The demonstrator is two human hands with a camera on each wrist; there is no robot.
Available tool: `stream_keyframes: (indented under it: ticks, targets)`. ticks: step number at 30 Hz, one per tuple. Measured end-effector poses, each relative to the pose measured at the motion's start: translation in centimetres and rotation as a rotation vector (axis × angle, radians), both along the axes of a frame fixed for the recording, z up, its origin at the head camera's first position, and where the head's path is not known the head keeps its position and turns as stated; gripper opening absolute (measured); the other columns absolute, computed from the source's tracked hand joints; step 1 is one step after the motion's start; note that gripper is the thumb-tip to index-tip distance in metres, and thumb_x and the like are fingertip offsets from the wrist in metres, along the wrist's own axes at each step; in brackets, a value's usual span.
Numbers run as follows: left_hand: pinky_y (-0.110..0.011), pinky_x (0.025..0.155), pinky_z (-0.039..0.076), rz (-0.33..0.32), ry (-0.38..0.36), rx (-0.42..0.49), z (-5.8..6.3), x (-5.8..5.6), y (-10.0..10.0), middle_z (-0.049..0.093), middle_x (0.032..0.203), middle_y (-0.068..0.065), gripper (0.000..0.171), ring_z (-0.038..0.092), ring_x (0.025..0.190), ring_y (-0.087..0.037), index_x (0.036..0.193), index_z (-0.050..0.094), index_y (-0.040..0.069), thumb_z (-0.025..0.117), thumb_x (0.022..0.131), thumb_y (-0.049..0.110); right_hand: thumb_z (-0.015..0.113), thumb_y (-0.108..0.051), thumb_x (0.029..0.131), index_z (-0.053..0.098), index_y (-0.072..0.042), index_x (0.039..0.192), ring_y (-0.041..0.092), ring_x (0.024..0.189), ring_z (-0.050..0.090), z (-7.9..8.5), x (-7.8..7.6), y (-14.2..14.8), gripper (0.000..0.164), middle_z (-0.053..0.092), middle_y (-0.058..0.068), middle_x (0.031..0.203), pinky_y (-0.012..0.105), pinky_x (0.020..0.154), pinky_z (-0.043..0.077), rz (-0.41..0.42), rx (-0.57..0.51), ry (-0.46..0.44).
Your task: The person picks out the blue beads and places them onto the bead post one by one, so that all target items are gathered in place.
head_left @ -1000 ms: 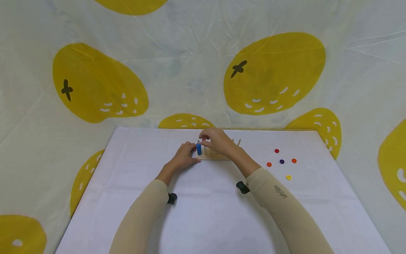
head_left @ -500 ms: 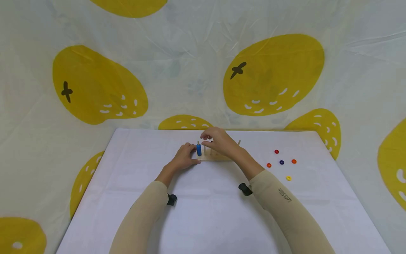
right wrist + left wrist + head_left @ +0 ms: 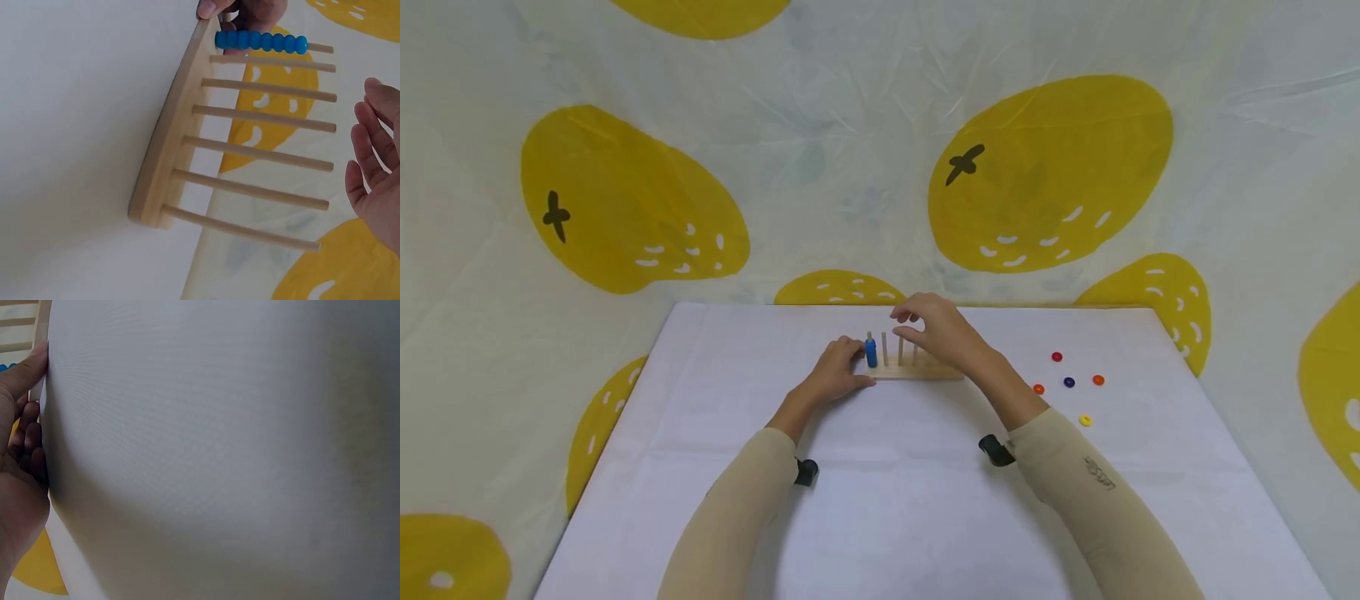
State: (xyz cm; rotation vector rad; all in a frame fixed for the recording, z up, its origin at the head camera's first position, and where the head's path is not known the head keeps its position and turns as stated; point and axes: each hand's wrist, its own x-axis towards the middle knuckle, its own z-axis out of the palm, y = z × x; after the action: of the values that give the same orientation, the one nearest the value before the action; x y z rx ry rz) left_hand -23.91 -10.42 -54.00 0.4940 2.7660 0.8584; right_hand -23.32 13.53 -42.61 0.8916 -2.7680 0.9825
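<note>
A wooden peg stand (image 3: 169,137) with a row of upright pegs stands near the table's far edge. On its leftmost peg sits a stack of several blue beads (image 3: 261,42), with the peg's tip showing above; the other pegs are bare. My left hand (image 3: 835,368) grips the stand's left end, thumb at the front and fingers behind, as the right wrist view shows. Only part of that hand and the stand's end appear in the left wrist view. Off the peg tips is my right hand (image 3: 942,332), fingers loosely bent and nothing between them.
To the right of the stand, loose beads lie on the white tablecloth (image 3: 887,517): a red bead (image 3: 1057,357), two orange ones, a dark blue bead (image 3: 1069,382) and a yellow bead (image 3: 1086,421). A patterned curtain (image 3: 850,167) hangs behind the table.
My right hand has drawn away to the right from the blue-bead peg, uncovering more bare pegs. My left hand stays on the stand's end.
</note>
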Motion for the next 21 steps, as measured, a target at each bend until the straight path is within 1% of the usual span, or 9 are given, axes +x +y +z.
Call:
stream_keyframes:
  ticks: [6, 9, 11, 16, 21]
  targets:
    - [-0.042, 0.108, 0.045, -0.005, 0.02, 0.019, 0.0, 0.2, 0.1, 0.06, 0.122, -0.01, 0.066, 0.052, 0.115, -0.027, 0.138, 0.057, 0.004, 0.087, 0.085, 0.028, 0.076, -0.018, 0.095, 0.073, -0.008, 0.117, 0.025, 0.101, 0.064, 1.2, 0.9, 1.9, 0.024, 0.073, 0.007, 0.111, 0.042, 0.093, 0.056, -0.045, 0.016, 0.052]
    - [-0.043, 0.107, 0.045, 0.007, 0.025, 0.033, 0.0, 0.4, 0.1, 0.061, 0.119, -0.009, 0.071, 0.053, 0.113, -0.026, 0.142, 0.055, 0.002, 0.088, 0.084, 0.026, 0.077, -0.017, 0.094, 0.073, -0.009, 0.117, 0.025, 0.101, 0.064, 1.6, 1.4, 2.9, 0.024, 0.073, 0.006, 0.11, 0.042, 0.092, 0.055, -0.065, -0.003, 0.075]
    - [-0.042, 0.108, 0.045, 0.012, 0.031, 0.033, 0.0, 0.5, 0.0, 0.062, 0.118, -0.008, 0.074, 0.054, 0.113, -0.025, 0.143, 0.054, 0.001, 0.089, 0.083, 0.026, 0.078, -0.015, 0.093, 0.073, -0.009, 0.116, 0.025, 0.1, 0.064, 1.8, 1.7, 3.6, 0.024, 0.074, 0.006, 0.109, 0.043, 0.091, 0.056, -0.069, -0.024, 0.11]
    - [-0.042, 0.109, 0.045, 0.01, 0.043, 0.059, -0.2, 0.7, -0.1, 0.061, 0.121, -0.009, 0.079, 0.054, 0.116, -0.026, 0.144, 0.053, 0.001, 0.09, 0.081, 0.028, 0.08, -0.01, 0.09, 0.074, -0.008, 0.111, 0.024, 0.098, 0.063, 2.0, 2.2, 5.4, 0.022, 0.074, 0.006, 0.106, 0.043, 0.089, 0.055, -0.071, -0.066, 0.209]
    - [-0.041, 0.108, 0.047, 0.023, 0.023, 0.108, -0.1, 1.0, -0.5, 0.058, 0.126, -0.01, 0.079, 0.055, 0.116, -0.024, 0.146, 0.052, 0.006, 0.09, 0.081, 0.032, 0.082, -0.008, 0.088, 0.075, -0.008, 0.109, 0.023, 0.097, 0.063, 1.7, 2.7, 7.4, 0.023, 0.074, 0.005, 0.105, 0.042, 0.087, 0.055, -0.092, -0.07, 0.271]
